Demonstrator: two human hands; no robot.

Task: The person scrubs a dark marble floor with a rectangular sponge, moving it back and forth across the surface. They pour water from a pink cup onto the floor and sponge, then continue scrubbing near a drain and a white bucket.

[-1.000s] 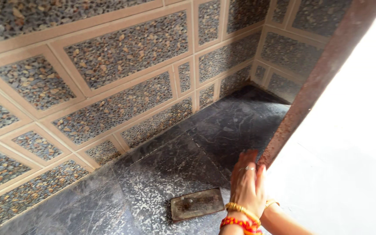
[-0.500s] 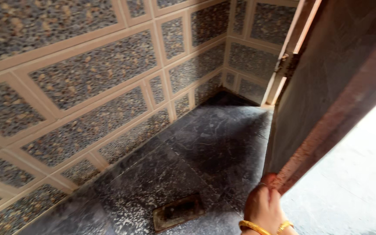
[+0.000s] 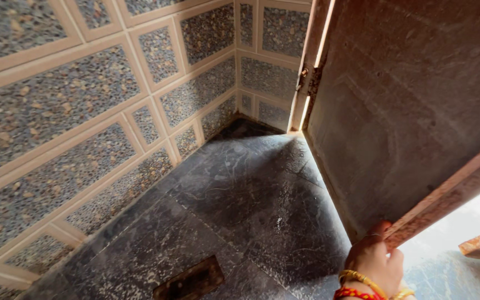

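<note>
Gripping the lower edge of the rusty metal door, one hand curls around it above the dark stone floor, near the drain cover; which hand, I cannot tell.

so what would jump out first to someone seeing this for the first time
Probably the big rust-brown metal door filling the right side, with bright light spilling past its edge. A hand with gold and red bangles has its grip on the door's lower corner at the bottom right. To the left, the pebble-patterned wall tiles stand out above the dark marbled floor, which has a rectangular drain cover at the bottom.
</note>
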